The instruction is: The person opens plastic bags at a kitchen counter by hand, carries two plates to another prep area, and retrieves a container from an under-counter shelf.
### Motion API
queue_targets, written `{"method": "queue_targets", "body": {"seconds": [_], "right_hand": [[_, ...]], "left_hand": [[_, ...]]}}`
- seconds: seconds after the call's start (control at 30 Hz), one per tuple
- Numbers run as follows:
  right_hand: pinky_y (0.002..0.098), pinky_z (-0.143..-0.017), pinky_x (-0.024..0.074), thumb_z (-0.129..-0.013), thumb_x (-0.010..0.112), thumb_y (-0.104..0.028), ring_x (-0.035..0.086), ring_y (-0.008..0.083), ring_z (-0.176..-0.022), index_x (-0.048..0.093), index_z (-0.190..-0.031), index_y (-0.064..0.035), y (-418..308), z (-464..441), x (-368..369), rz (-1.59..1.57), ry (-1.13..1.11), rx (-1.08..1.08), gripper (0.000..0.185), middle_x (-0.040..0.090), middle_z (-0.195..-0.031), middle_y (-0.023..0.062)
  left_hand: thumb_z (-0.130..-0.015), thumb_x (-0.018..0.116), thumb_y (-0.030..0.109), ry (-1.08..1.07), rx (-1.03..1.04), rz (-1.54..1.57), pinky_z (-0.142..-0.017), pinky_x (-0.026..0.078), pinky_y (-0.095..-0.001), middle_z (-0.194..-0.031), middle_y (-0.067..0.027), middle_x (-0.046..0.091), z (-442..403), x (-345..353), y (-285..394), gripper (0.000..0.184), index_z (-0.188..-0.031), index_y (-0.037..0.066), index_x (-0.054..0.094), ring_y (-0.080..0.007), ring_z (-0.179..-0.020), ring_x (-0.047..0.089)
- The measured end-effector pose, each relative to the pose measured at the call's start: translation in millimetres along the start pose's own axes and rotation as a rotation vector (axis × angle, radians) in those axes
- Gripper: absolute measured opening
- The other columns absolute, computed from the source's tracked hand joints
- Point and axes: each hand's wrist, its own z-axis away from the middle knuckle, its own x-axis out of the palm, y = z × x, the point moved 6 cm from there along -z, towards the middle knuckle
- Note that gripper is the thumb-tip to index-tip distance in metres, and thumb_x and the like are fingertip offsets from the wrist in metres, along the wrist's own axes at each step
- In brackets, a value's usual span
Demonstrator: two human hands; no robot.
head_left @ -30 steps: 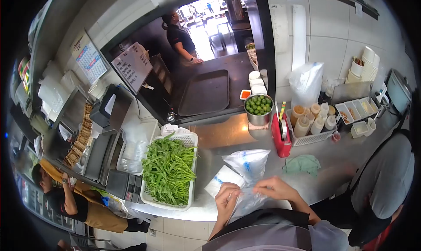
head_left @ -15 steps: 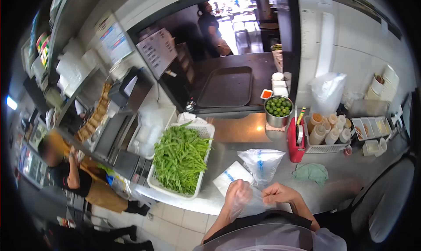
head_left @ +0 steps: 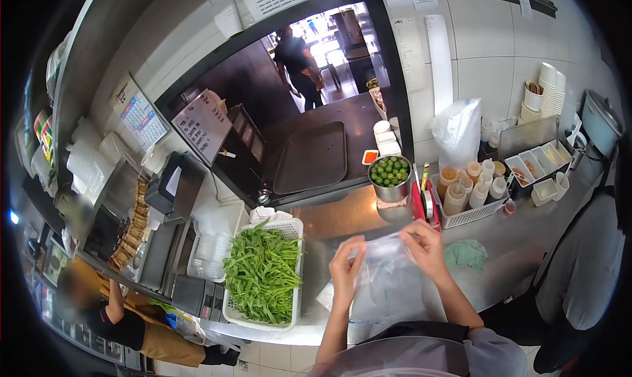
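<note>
A clear plastic bag (head_left: pixel 390 288) hangs stretched out in front of me, its top edge between both hands. My left hand (head_left: pixel 345 266) pinches one upper corner. The other corner is pinched by my right hand (head_left: pixel 426 246), close to the red tape dispenser (head_left: pixel 417 204). Beneath the bag, part of a white packet (head_left: pixel 325 295) shows on the steel counter; the rest is covered. To the left of my left hand stands a white basket (head_left: pixel 295 311) heaped with leafy greens (head_left: pixel 263 271).
A green cloth (head_left: pixel 465 254) lies right of my hands. Behind are a pot of green limes (head_left: pixel 390 173), a basket of squeeze bottles (head_left: pixel 461 187) and a dark tray (head_left: pixel 311 158). A person in grey (head_left: pixel 582 265) stands at right, another (head_left: pixel 125 318) at left.
My hands have risen away from my body and moved apart, spreading the bunched plastic bag flat. The view has shifted, and the person at the right shows more.
</note>
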Motion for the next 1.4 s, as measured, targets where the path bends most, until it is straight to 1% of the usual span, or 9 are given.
{"method": "queue_targets", "body": {"seconds": [0.17,0.4,0.43,0.53,0.8,0.93,1.1,1.2,1.4], "right_hand": [[0.0323,-0.064,0.0431,-0.081,0.055,-0.003,0.051,0.0307,-0.064,0.050,-0.084,-0.0002,32.4,-2.7,20.7,0.253,-0.070,0.032,0.006,0.051,-0.076,0.0154],[0.0354,-0.066,0.0440,-0.072,0.062,-0.012,0.056,0.0325,-0.074,0.049,-0.086,-0.0017,129.5,21.1,25.8,0.279,-0.253,0.182,0.022,0.056,-0.078,0.0168],[0.0379,-0.070,0.0454,-0.073,0.059,-0.016,0.057,0.0360,-0.082,0.050,-0.087,-0.0029,137.0,33.4,21.6,0.343,-0.175,-0.157,0.021,0.058,-0.083,0.0179],[0.0400,-0.073,0.0466,-0.074,0.057,-0.016,0.057,0.0386,-0.088,0.051,-0.090,-0.0026,213.6,61.8,22.9,0.406,-0.238,0.085,0.021,0.059,-0.087,0.0192],[0.0386,-0.075,0.0484,-0.075,0.058,-0.021,0.059,0.0355,-0.089,0.057,-0.100,-0.0053,221.0,54.0,24.4,0.465,-0.418,0.226,0.029,0.061,-0.094,0.0198],[0.0372,-0.069,0.0505,-0.076,0.057,-0.023,0.063,0.0313,-0.083,0.058,-0.102,-0.0074,221.4,48.8,27.1,0.484,-0.421,0.140,0.030,0.063,-0.092,0.0185],[0.0337,-0.051,0.0498,-0.080,0.054,-0.024,0.063,0.0215,-0.062,0.059,-0.098,-0.0054,216.9,48.2,20.3,0.365,-0.339,0.681,0.027,0.064,-0.077,0.0139],[0.0298,-0.048,0.0474,-0.083,0.052,-0.026,0.058,0.0161,-0.055,0.058,-0.091,-0.0056,257.2,65.1,20.0,0.163,-0.223,0.764,0.023,0.060,-0.068,0.0085],[0.0263,-0.061,0.0434,-0.093,0.040,-0.028,0.050,0.0121,-0.072,0.053,-0.096,-0.0087,220.8,92.8,18.5,-0.055,0.059,0.586,0.023,0.051,-0.085,0.0085]], "left_hand": [[-0.090,0.049,0.009,-0.003,-0.143,0.027,-0.070,0.045,-0.0226,-0.107,-0.0158,0.060,-7.7,6.7,-63.7,0.007,-0.093,0.003,0.049,-0.0124,-0.085,0.057],[-0.087,0.049,0.010,-0.070,-0.363,0.034,-0.062,0.049,-0.0245,-0.092,-0.0105,0.061,18.5,16.6,-137.3,0.015,-0.099,0.001,0.049,-0.0130,-0.080,0.058],[-0.085,0.050,0.010,-0.103,-0.458,-0.009,-0.061,0.050,-0.0254,-0.091,-0.0086,0.059,36.8,25.4,-170.5,0.018,-0.101,0.001,0.050,-0.0124,-0.080,0.057],[-0.083,0.051,0.012,-0.149,-0.708,0.088,-0.051,0.051,-0.0270,-0.088,-0.0078,0.058,56.2,35.3,-201.3,0.025,-0.105,-0.001,0.052,-0.0135,-0.072,0.059],[-0.085,0.050,0.012,-0.313,-0.748,0.198,-0.046,0.055,-0.0290,-0.090,-0.0137,0.060,50.2,43.7,-208.8,0.030,-0.111,-0.003,0.048,-0.0210,-0.066,0.063],[-0.084,0.054,0.013,-0.401,-0.733,0.163,-0.062,0.057,-0.0323,-0.114,-0.0114,0.051,43.1,41.4,-190.0,0.044,-0.124,0.000,0.041,-0.0227,-0.090,0.059],[-0.086,0.054,0.021,-0.489,-0.809,0.182,-0.062,0.056,-0.0298,-0.121,-0.0088,0.048,50.7,45.3,-215.6,0.046,-0.126,0.004,0.040,-0.0210,-0.103,0.054],[-0.087,0.053,0.024,-0.460,-0.972,0.461,-0.054,0.055,-0.0289,-0.106,-0.0031,0.055,59.0,48.3,-258.8,0.037,-0.121,0.014,0.043,-0.0163,-0.078,0.060],[-0.092,0.046,0.030,0.177,-0.861,1.012,-0.067,0.048,-0.0304,-0.094,0.0034,0.054,120.1,57.6,-229.3,0.021,-0.112,0.025,0.043,-0.0090,-0.079,0.054]]}}
